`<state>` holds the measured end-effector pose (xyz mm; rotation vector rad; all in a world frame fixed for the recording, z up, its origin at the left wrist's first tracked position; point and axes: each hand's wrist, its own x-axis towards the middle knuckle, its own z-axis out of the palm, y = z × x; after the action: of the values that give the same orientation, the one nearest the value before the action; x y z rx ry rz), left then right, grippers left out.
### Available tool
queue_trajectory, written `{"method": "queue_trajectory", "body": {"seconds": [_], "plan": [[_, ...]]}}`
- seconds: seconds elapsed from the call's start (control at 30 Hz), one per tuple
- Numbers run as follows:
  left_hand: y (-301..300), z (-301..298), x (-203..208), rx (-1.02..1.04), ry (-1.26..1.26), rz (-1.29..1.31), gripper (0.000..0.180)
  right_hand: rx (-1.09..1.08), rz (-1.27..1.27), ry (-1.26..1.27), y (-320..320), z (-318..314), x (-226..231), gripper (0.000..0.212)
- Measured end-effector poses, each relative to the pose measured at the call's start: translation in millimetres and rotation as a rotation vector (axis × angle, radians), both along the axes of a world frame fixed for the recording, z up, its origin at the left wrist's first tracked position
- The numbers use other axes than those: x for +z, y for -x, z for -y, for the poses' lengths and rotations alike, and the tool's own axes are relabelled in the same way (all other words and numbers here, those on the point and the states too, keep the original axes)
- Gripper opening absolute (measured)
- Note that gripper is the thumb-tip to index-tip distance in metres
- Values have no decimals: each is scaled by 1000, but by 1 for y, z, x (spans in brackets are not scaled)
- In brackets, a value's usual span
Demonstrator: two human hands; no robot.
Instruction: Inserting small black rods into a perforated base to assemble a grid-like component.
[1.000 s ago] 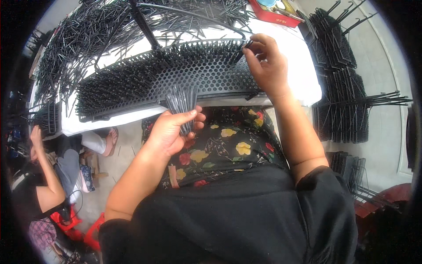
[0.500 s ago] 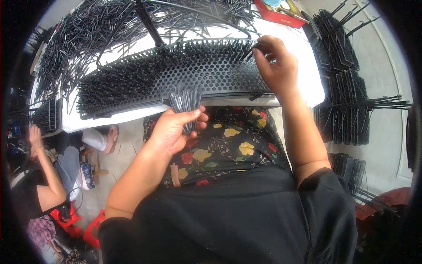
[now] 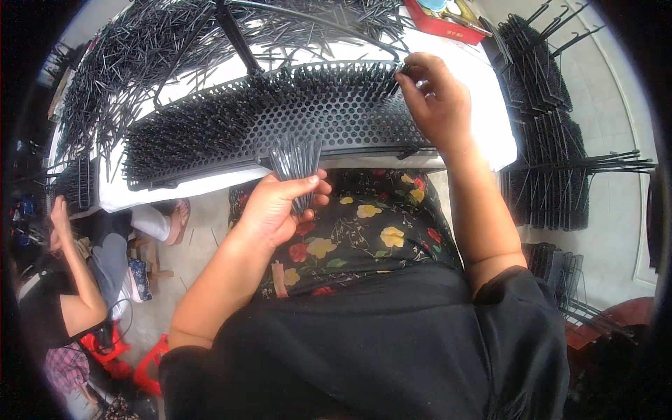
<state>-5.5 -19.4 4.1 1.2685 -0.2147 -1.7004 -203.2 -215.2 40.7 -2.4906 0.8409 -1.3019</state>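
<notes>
Head view: floral cloth (image 3: 371, 231) across the lap, nearest. Left hand (image 3: 276, 199) over it, clamped on a bundle of black strips (image 3: 296, 159); thumb crosses the bundle low, long ends fan out past the grip, away from the body, short ends below the thumb. Tips overlap the near edge of the perforated black panel (image 3: 315, 126) in view; can't tell if touching. Panel's left side and far edge full of upright strips, middle mostly bare holes. Right hand (image 3: 441, 105) at its far right corner, thumb and index nearly meeting; can't tell if a strip's between them. Beyond: loose strip pile (image 3: 133, 77), red tray (image 3: 448, 29) far right.
</notes>
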Motion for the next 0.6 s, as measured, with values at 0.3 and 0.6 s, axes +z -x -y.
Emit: {"method": "queue_trajectory", "body": {"seconds": [0.3, 0.6], "plan": [[2, 0, 1, 3, -8, 11, 22, 5, 57, -15, 1, -1, -1, 25], [1, 0, -2, -15, 11, 16, 23, 23, 31, 39, 1, 0, -1, 25]]}}
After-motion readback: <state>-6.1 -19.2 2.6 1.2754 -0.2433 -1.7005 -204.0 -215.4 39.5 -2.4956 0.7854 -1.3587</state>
